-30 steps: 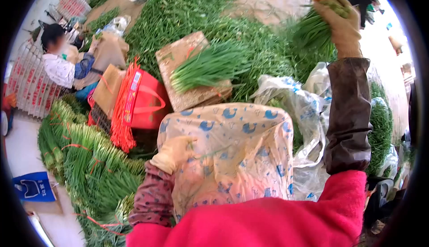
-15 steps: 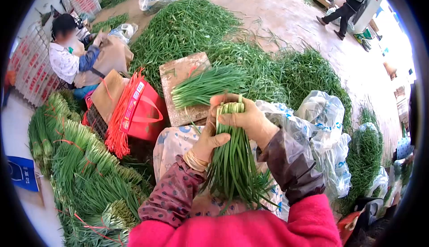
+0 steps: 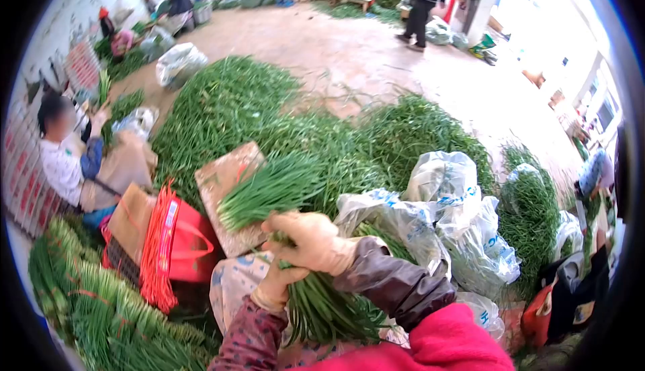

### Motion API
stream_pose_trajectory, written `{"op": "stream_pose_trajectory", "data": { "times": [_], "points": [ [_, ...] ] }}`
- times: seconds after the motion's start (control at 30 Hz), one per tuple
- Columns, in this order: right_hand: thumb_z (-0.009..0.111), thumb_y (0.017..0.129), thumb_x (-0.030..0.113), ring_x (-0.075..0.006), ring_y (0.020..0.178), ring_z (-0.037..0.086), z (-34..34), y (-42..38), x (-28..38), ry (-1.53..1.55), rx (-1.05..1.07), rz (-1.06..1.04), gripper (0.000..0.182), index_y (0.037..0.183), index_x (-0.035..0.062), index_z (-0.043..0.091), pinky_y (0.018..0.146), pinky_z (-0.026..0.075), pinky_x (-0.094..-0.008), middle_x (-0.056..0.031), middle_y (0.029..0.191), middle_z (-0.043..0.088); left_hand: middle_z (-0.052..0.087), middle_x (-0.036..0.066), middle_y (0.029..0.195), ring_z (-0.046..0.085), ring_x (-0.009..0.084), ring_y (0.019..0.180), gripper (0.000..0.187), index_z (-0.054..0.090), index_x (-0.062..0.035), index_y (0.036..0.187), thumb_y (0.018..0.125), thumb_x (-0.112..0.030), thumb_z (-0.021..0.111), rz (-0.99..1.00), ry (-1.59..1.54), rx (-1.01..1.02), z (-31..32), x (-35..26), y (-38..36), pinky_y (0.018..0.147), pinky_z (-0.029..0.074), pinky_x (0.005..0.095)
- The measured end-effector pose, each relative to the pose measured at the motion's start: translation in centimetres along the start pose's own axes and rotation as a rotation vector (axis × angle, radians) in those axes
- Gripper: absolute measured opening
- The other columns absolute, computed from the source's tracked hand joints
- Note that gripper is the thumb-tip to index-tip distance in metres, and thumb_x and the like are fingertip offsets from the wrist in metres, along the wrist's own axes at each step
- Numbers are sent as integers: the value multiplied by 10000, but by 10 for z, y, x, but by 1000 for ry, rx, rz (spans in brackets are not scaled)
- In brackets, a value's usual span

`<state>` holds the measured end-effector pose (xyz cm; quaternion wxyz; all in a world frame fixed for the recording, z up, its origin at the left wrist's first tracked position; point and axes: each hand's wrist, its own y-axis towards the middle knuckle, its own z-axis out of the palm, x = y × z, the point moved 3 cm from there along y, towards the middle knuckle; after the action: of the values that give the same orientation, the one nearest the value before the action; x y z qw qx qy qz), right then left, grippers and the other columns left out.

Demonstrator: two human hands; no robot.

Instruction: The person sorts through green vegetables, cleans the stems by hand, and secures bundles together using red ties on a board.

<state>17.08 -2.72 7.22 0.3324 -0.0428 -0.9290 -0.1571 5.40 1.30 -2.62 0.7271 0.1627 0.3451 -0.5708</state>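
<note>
Both gloved hands are closed on one bunch of green stalks (image 3: pixel 329 310), whose long leaves hang down over the lap. My right hand (image 3: pixel 312 240) wraps over the top of the bunch and hides most of its cut ends. Below and to the left, my left hand (image 3: pixel 279 282) grips the bunch, its thumb against the stalks. Just beyond the hands, a loose pile of green stalks (image 3: pixel 272 190) lies on a worn board (image 3: pixel 218 186).
A red bag (image 3: pixel 195 237) with red ties (image 3: pixel 158 257) stands left, above tied bunches (image 3: pixel 121 304). Plastic bags (image 3: pixel 440 200) lie right. Heaped greens (image 3: pixel 228 102) spread beyond the board. A person (image 3: pixel 74 156) sits left; another person (image 3: pixel 424 8) stands far back.
The view has tilted up and shows more of the room. My right hand has closed over the bunch's top, covering the pale ends and band seen before. The seated person's arm has shifted.
</note>
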Motion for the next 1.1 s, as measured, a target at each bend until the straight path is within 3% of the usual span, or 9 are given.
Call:
{"op": "stream_pose_trajectory", "data": {
  "times": [0.1, 0.17, 0.23, 0.3, 0.37, 0.43, 0.63, 0.83, 1.1],
  "points": [
    [680, 830, 254, -293, 1039, 627, 13, 6, -19, 128, 5, -25, 626, 1388, 135, 424, 817, 511, -355, -140, 1188, 611, 600, 82, 1129, 584, 216, 1049, 656, 483, -49, 1283, 687, -81, 754, -10, -12, -115, -13, 5, 1, 889, 496, 358],
    [700, 843, 296, -261, 1170, 553, 21, 10, -29, 787, -162, 169, 861, 1514, 187, 172, 885, 483, -365, -125, 1408, 443, 612, 79, 1072, 604, 213, 983, 588, 508, -56, 1246, 704, -86, 736, 25, -70, -80, 17, -17, -2, 864, 501, 350],
    [696, 868, 224, -254, 1271, 459, 7, 2, -39, 1290, -96, 256, 937, 1527, 218, 29, 933, 470, -366, -109, 1518, 284, 619, 91, 1053, 616, 222, 959, 542, 512, -49, 1234, 733, -98, 714, 158, -71, -80, 23, -32, -13, 863, 506, 358],
    [683, 884, 246, -219, 1292, 432, 6, -8, -31, 1317, 21, 201, 927, 1527, 195, 16, 960, 444, -335, -91, 1530, 252, 629, 110, 1040, 621, 227, 949, 511, 494, -34, 1240, 766, -84, 678, 244, -76, -139, 17, -47, -7, 851, 508, 361],
    [725, 845, 278, -239, 1297, 434, 27, -17, -32, 1031, 169, 66, 995, 1524, 151, 10, 996, 416, -340, -131, 1507, 296, 632, 123, 1038, 621, 236, 959, 518, 480, -14, 1251, 772, -58, 672, 357, -71, -185, 12, -63, -4, 842, 511, 376],
    [828, 661, 363, -378, 1301, 418, 22, -25, -3, 395, 246, 138, 1204, 1510, 57, 31, 1037, 376, -411, -236, 1424, 378, 634, 128, 1042, 627, 241, 944, 522, 478, -11, 1260, 774, -23, 668, 530, -107, -230, 6, -68, 5, 847, 516, 385],
    [851, 586, 386, -440, 1308, 356, 22, -15, 16, -96, 177, 84, 1238, 1483, 13, 84, 1032, 369, -484, -278, 1407, 354, 598, 114, 1176, 612, 250, 1016, 559, 488, -26, 1299, 771, -30, 672, 557, -264, -229, -1, -66, 2, 923, 505, 410],
    [887, 562, 364, -433, 1336, 330, 9, -6, 37, 0, 122, 46, 1279, 1481, -18, 83, 1060, 359, -428, -301, 1457, 273, 595, 91, 1158, 585, 223, 1064, 524, 522, -21, 1243, 750, -59, 696, 493, -283, -140, 4, -69, -7, 926, 491, 375],
    [882, 571, 294, -470, 1332, 320, 42, -26, 28, -43, 267, 68, 1301, 1496, 48, 0, 1029, 404, -445, -299, 1501, 168, 617, 17, 1097, 568, 123, 1013, 483, 575, -36, 1190, 738, -12, 745, 450, 28, -290, -10, -34, -21, 897, 450, 296]
  ]
}}
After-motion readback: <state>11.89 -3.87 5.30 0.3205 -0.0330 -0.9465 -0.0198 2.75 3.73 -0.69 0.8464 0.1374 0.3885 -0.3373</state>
